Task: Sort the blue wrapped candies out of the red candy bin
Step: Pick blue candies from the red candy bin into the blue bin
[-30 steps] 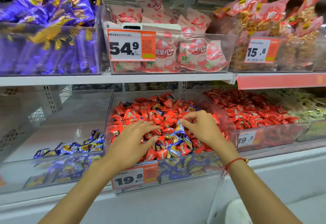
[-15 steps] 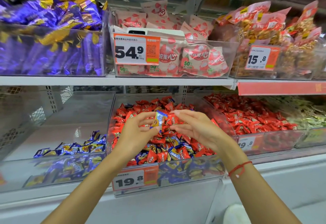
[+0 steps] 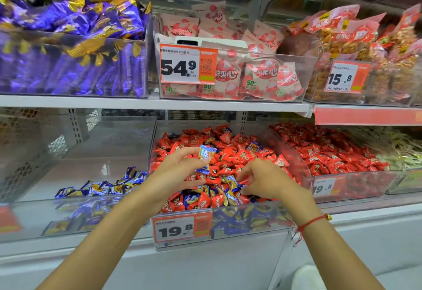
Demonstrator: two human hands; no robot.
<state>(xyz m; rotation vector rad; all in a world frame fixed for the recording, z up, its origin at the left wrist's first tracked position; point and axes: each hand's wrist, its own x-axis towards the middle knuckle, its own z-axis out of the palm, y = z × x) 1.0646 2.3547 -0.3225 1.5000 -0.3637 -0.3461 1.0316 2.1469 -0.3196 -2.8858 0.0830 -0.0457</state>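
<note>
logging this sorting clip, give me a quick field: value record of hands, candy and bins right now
left hand: holds blue wrapped candy above the pile
right hand: fingers curled down among mixed candies, grasp unclear
red candy bin: red candies with blue ones near the front
left bin: small heap of blue candies
price tag: 19.8

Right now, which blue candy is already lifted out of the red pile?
The blue candy pinched in the left hand, held above the pile; the other blue ones lie among the red.

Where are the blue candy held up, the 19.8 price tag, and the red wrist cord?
blue candy (image 3: 206, 155): head view, wrapper middle.
19.8 price tag (image 3: 175, 230): head view, printed digits.
red wrist cord (image 3: 310, 222): head view, strand across wrist.
</note>
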